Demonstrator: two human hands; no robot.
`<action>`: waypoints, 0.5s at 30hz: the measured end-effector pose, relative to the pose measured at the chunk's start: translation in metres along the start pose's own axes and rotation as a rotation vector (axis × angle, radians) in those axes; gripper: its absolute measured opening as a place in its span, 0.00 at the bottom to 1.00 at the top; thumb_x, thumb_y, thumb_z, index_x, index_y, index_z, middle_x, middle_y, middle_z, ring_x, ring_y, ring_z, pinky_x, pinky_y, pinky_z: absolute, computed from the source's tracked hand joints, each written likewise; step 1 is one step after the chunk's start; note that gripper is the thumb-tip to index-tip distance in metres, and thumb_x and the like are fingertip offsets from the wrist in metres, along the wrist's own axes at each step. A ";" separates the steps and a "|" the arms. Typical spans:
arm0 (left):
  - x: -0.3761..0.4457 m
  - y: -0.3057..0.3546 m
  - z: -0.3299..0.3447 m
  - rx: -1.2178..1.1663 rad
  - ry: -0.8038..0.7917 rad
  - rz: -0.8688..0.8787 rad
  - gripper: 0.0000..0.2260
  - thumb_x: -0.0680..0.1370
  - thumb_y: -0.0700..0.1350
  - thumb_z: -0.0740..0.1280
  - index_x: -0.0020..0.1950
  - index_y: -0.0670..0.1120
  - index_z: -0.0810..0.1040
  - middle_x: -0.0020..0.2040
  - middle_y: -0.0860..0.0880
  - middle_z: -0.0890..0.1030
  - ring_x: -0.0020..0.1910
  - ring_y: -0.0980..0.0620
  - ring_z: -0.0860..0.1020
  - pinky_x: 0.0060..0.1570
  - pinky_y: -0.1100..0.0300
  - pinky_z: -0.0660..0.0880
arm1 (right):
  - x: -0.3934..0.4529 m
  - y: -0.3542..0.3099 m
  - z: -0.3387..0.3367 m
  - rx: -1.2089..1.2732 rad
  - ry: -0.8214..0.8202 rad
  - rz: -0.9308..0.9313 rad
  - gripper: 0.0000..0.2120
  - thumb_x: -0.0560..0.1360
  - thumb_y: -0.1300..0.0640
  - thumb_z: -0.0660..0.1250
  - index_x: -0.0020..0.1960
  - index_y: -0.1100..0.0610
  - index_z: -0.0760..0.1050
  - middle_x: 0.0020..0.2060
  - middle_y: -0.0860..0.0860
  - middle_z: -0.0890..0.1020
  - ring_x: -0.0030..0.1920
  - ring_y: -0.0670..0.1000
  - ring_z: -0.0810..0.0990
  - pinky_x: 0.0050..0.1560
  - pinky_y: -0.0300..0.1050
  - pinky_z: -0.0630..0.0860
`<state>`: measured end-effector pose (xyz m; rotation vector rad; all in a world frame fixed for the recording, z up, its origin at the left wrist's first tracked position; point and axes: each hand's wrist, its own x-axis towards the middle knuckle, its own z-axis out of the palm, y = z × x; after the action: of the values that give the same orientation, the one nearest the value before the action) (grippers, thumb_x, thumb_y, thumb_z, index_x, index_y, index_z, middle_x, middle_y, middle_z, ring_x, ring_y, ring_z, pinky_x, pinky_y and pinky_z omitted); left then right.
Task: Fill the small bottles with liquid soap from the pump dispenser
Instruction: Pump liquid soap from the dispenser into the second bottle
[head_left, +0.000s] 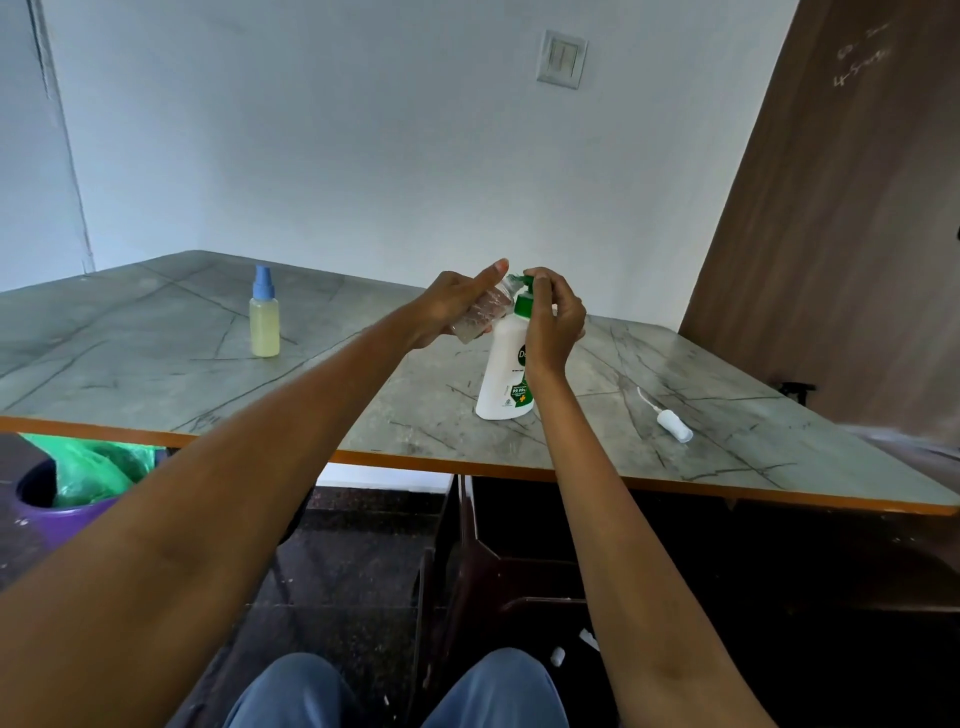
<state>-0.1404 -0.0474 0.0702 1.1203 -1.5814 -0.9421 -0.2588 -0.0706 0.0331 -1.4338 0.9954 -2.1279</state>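
Observation:
A white pump dispenser (503, 371) with a green pump head and green label stands on the grey table (156, 364). My right hand (553, 317) rests on top of the green pump head. My left hand (457, 306) holds a small clear bottle (480, 314), tilted, with its mouth up against the pump's nozzle. Over at the left stands a small bottle (264, 318) with a blue spray cap, holding yellowish liquid. A white spray cap with its thin tube (672, 422) lies on the table to the right of the dispenser.
The table has an orange front edge (467, 465). A purple bin with a green bag (78, 480) sits on the floor under the table's left side. Dark furniture stands under the table. A brown door is at the right.

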 end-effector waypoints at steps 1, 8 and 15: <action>-0.001 0.000 0.000 -0.004 0.001 0.002 0.24 0.76 0.62 0.58 0.50 0.42 0.79 0.41 0.46 0.80 0.36 0.52 0.77 0.40 0.61 0.75 | -0.001 0.000 0.001 0.000 0.000 0.003 0.10 0.68 0.41 0.58 0.37 0.39 0.77 0.41 0.43 0.83 0.51 0.55 0.79 0.62 0.62 0.69; 0.000 0.007 -0.003 -0.020 0.007 0.010 0.22 0.76 0.62 0.58 0.44 0.45 0.79 0.39 0.47 0.80 0.35 0.53 0.77 0.38 0.63 0.75 | 0.006 -0.006 0.002 -0.017 -0.027 0.038 0.10 0.67 0.41 0.58 0.37 0.35 0.78 0.43 0.44 0.83 0.51 0.54 0.80 0.64 0.63 0.69; 0.001 0.001 0.000 -0.026 0.009 0.000 0.23 0.76 0.62 0.58 0.48 0.44 0.79 0.41 0.47 0.80 0.35 0.53 0.78 0.37 0.64 0.75 | 0.003 -0.006 0.002 -0.015 -0.012 0.026 0.10 0.68 0.42 0.58 0.36 0.35 0.78 0.39 0.41 0.83 0.50 0.53 0.80 0.63 0.63 0.69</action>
<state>-0.1409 -0.0479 0.0717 1.1045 -1.5581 -0.9541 -0.2573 -0.0694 0.0397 -1.4314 1.0219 -2.0958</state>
